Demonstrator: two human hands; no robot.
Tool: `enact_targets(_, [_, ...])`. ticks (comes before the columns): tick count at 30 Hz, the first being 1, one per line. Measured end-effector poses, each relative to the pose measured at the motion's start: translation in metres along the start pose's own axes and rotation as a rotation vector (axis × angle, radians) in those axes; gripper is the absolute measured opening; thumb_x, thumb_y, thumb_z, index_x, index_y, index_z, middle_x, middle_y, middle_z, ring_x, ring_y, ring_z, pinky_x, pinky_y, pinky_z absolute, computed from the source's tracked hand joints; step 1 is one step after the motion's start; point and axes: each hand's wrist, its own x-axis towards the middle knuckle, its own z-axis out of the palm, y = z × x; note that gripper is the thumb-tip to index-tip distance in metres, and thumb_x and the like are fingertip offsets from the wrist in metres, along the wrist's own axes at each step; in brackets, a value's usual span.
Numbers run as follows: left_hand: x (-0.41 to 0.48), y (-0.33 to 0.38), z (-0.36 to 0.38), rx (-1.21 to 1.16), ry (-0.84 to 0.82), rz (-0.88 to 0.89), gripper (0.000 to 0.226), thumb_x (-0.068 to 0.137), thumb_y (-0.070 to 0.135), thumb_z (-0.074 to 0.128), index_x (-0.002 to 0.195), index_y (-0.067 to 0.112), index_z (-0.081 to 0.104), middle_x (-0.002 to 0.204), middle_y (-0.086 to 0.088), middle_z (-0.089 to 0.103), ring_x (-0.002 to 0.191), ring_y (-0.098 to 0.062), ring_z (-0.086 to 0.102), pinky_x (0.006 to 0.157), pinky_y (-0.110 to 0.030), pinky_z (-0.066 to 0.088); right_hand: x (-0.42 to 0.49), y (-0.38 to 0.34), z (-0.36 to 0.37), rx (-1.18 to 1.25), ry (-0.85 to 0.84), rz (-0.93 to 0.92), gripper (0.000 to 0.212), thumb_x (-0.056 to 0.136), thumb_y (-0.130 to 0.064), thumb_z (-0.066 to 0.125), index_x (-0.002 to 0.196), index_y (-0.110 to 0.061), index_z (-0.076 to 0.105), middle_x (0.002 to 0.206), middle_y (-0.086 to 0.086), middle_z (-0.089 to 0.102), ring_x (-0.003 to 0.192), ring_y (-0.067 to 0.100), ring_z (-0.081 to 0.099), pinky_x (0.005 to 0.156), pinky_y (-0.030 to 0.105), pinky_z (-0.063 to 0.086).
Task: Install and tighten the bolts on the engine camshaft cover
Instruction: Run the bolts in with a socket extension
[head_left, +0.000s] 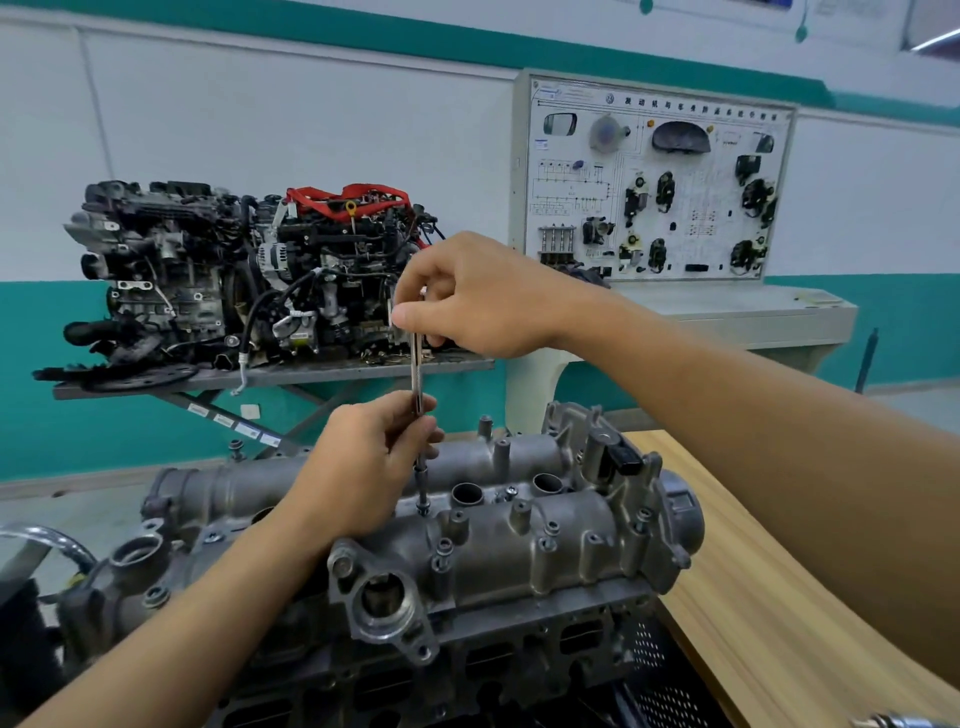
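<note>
Where the cover sits: the camshaft cover (519, 535) fills the 6 o'clock part of the view on top of the engine, with a wooden desk (779, 597) running off at 4 o'clock.
Backdrop: spare engines (234, 270) stand at 10 o'clock and a wiring display board (654, 182) at 1 o'clock, both well apart from the work.
Right grip (483, 296): thumb and fingertips pinch the top end of the long driver (415, 364), at 12 o'clock from the cover's middle.
Left grip (363, 467): fingers curl round the driver's lower shaft, just above the cover.
Driver: it stands close to upright, its tip down in the valley between the two cam housings, at 9 o'clock of an open plug well (467, 493).
Bolt (422, 501): it sits under the driver's tip with its head seemingly standing proud, so it is probably not run home. How many threads are engaged cannot be told.
Doing the step well: hold the shaft in line with the bolt, let the left grip only guide, and spin lightly from the top. Any early resistance suggests cross-threading in soft alloy, so back off. Snug every bolt evenly before final tightening.
Risk: a leaning shaft could let the tip slip off the head.
</note>
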Motion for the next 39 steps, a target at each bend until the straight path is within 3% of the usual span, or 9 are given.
enact_targets(3, [0.000, 0.001, -0.001, 0.031, -0.024, 0.016, 0.024, 0.099, 0.016, 0.058, 0.121, 0.007, 0.064, 0.091, 0.002, 0.076, 0.079, -0.003, 0.072, 0.079, -0.023, 0.058, -0.001, -0.002, -0.001, 0.013, -0.031, -0.004, 0.011, 0.094, -0.016, 0.060, 0.088, -0.017, 0.070, 0.063, -0.008, 0.069, 0.046, -0.007, 0.054, 0.047, 0.005, 0.036])
enact_targets(8, [-0.001, 0.002, -0.005, 0.071, 0.138, 0.043, 0.019, 0.083, 0.029, 0.080, 0.095, 0.015, 0.076, 0.073, 0.007, 0.075, 0.070, -0.006, 0.072, 0.075, -0.034, 0.060, 0.004, -0.002, 0.007, -0.198, 0.085, 0.012, 0.045, 0.092, -0.041, 0.064, 0.076, 0.002, 0.066, 0.066, 0.018, 0.061, 0.057, 0.016, 0.047, 0.048, 0.017, 0.036])
enact_targets(13, [-0.001, -0.004, -0.002, -0.051, 0.024, -0.013, 0.011, 0.096, 0.012, 0.065, 0.106, 0.015, 0.068, 0.084, 0.004, 0.077, 0.074, -0.006, 0.074, 0.077, -0.031, 0.062, 0.004, -0.002, 0.004, -0.023, 0.057, 0.059, 0.033, 0.089, -0.050, 0.066, 0.100, -0.019, 0.065, 0.067, -0.014, 0.053, 0.056, -0.003, 0.050, 0.053, 0.014, 0.035])
enact_targets(16, [0.000, -0.003, -0.002, -0.053, -0.058, 0.003, 0.022, 0.101, 0.011, 0.055, 0.123, 0.013, 0.060, 0.095, 0.004, 0.076, 0.081, -0.006, 0.074, 0.080, -0.024, 0.059, 0.001, 0.003, 0.004, 0.173, -0.026, 0.038, 0.019, 0.093, -0.029, 0.067, 0.104, -0.014, 0.070, 0.058, -0.013, 0.058, 0.047, -0.004, 0.048, 0.048, 0.010, 0.037])
enact_targets(20, [0.000, 0.001, -0.002, -0.074, -0.097, -0.003, 0.025, 0.103, 0.011, 0.051, 0.127, 0.012, 0.057, 0.100, 0.002, 0.076, 0.086, -0.008, 0.074, 0.085, -0.030, 0.059, -0.014, 0.025, 0.029, 0.499, -0.009, 0.071, 0.012, 0.097, -0.018, 0.062, 0.101, -0.014, 0.072, 0.065, -0.008, 0.059, 0.058, 0.005, 0.051, 0.050, 0.017, 0.041])
enact_targets(25, [0.000, 0.002, -0.003, -0.010, -0.076, 0.048, 0.006, 0.094, 0.022, 0.068, 0.094, 0.018, 0.073, 0.077, -0.002, 0.076, 0.072, -0.018, 0.073, 0.073, -0.043, 0.057, -0.030, 0.050, 0.083, 0.780, 0.198, -0.004, 0.013, 0.098, -0.011, 0.060, 0.094, -0.019, 0.070, 0.061, -0.014, 0.060, 0.057, -0.001, 0.052, 0.054, 0.012, 0.043])
enact_targets(30, [0.001, 0.002, -0.003, -0.037, 0.090, 0.018, 0.009, 0.079, 0.023, 0.084, 0.075, 0.017, 0.077, 0.063, 0.000, 0.073, 0.056, -0.020, 0.066, 0.058, -0.036, 0.053, -0.024, 0.048, 0.117, 0.970, 0.495, -0.077, 0.006, 0.084, -0.020, 0.071, 0.079, -0.019, 0.068, 0.065, -0.007, 0.061, 0.053, 0.003, 0.050, 0.052, 0.019, 0.044])
enact_targets(35, [0.004, -0.001, -0.001, -0.102, -0.004, 0.003, 0.006, 0.090, 0.009, 0.072, 0.090, 0.005, 0.077, 0.074, -0.006, 0.077, 0.066, -0.016, 0.072, 0.068, -0.029, 0.060, -0.016, 0.054, 0.114, 1.076, 0.461, -0.079, 0.021, 0.075, -0.022, 0.080, 0.068, -0.025, 0.060, 0.062, -0.004, 0.054, 0.054, 0.010, 0.045, 0.051, 0.022, 0.041])
enact_targets(39, [0.004, 0.002, 0.001, -0.100, -0.114, 0.002, 0.016, 0.099, 0.006, 0.058, 0.099, -0.002, 0.072, 0.085, -0.008, 0.077, 0.078, -0.012, 0.073, 0.079, -0.027, 0.059, -0.013, 0.057, 0.110, 1.155, 0.368, -0.034, 0.029, 0.078, -0.029, 0.078, 0.083, -0.005, 0.061, 0.068, 0.002, 0.057, 0.056, 0.013, 0.046, 0.049, 0.021, 0.038])
